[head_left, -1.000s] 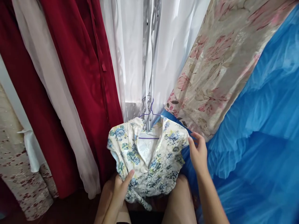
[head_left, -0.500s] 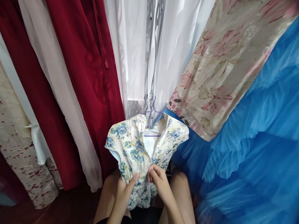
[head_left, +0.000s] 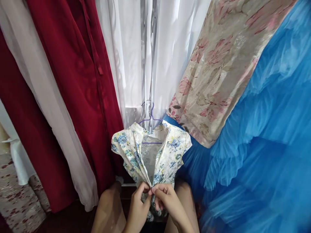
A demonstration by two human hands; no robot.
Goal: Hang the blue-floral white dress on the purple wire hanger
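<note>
A white garment with blue flowers (head_left: 170, 149) hangs on a thin purple hanger (head_left: 152, 113) in front of me, its front parted in a V down to my fingers. My left hand (head_left: 141, 204) pinches the edge of the front opening. My right hand (head_left: 165, 199) pinches the opposite edge at the same spot, the fingertips of both hands almost touching. Whatever small fastener may lie between the fingertips is hidden. Below the hands, the lower part of the garment bunches between my knees.
Dark red cloth (head_left: 77, 81) and a pale sheer panel (head_left: 53, 97) hang at the left. White curtains (head_left: 170, 48) hang behind the hanger. At the right are a beige floral cloth (head_left: 213, 81) and ruffled blue tulle (head_left: 262, 155). My bare knees (head_left: 107, 200) flank the garment.
My left hand has moved from the garment's side to the front opening, meeting my right hand. The neckline is spread wider, and the view has shifted slightly right.
</note>
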